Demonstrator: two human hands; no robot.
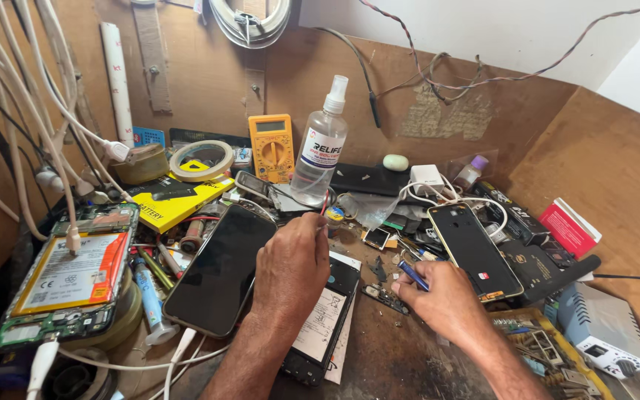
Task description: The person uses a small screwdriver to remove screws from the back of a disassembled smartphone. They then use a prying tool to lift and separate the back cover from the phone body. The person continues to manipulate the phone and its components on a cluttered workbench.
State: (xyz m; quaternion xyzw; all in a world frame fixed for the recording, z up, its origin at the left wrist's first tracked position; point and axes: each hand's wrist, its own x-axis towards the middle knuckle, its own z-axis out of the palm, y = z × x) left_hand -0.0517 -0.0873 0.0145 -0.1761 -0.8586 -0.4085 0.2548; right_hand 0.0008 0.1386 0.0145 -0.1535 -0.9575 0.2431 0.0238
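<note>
A cluttered brown workbench (401,348) is seen from above, backed by brown board walls with cables hung along the left. At the near centre, an opened phone (325,320) with its battery exposed lies on the bench, and the left hand (290,270) rests over its far end. The left hand's fingers are pinched around a thin red-tipped tool (325,204), which points away toward the far clutter. Just right of it, the right hand (444,300) is closed around a small blue-handled tool (412,275), whose tip points left toward a small dark phone part (384,298) lying on the bench between the two hands. A black smartphone (220,270) lies face up just left of the left hand, touching nothing held. Farther left, another opened phone with an orange-edged battery (68,285) is propped on rolls of tape. To the right of the right hand, a phone back housing (474,250) is laid flat. At the far side, a clear spray bottle (321,144) and a yellow multimeter (271,147) are stood against the wall.
</note>
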